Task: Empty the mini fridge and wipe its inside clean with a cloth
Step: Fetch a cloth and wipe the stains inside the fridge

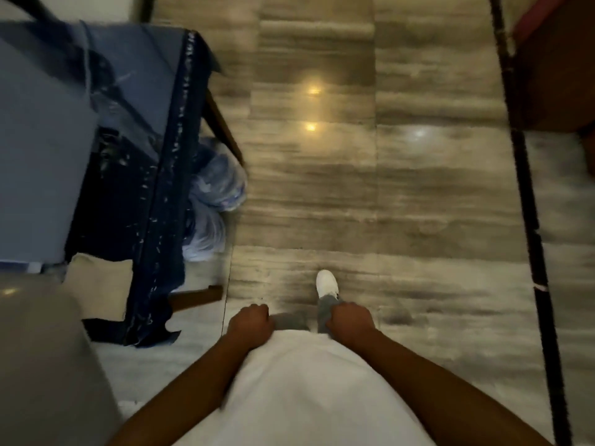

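At the far left stood a pale blue-grey block (38,149) with a flat top; it may have been the mini fridge, but the blur made that impossible to settle, and no open door or interior showed. Just right of it a dark blue cloth (151,175) with pale flecks along its edge hung over a surface and dropped to the floor. A tan, squarish piece (99,284) lay against the cloth's lower part. A brown wooden leg (222,123) slanted out from under the cloth higher up, and another brown piece (196,297) showed near the floor. Between them, a crumpled bluish-white plastic bag (215,188) sat on the floor, touching the cloth's edge.

The floor (322,194) was polished grey-brown stone in streaked tiles, with three light reflections on it.

Low in the middle, the left hand (251,321) was curled into a loose fist at the hem of a white shirt (299,391); nothing could be seen in it. Beside it, the right hand (351,320) was curled shut the same way, with nothing visible in it either. Between and just above them a white shoe (326,282) pointed forward below a grey trouser leg.

Further right, a dark strip (528,201) ran down the floor, and a reddish-brown piece of furniture (553,69) filled the top right corner.
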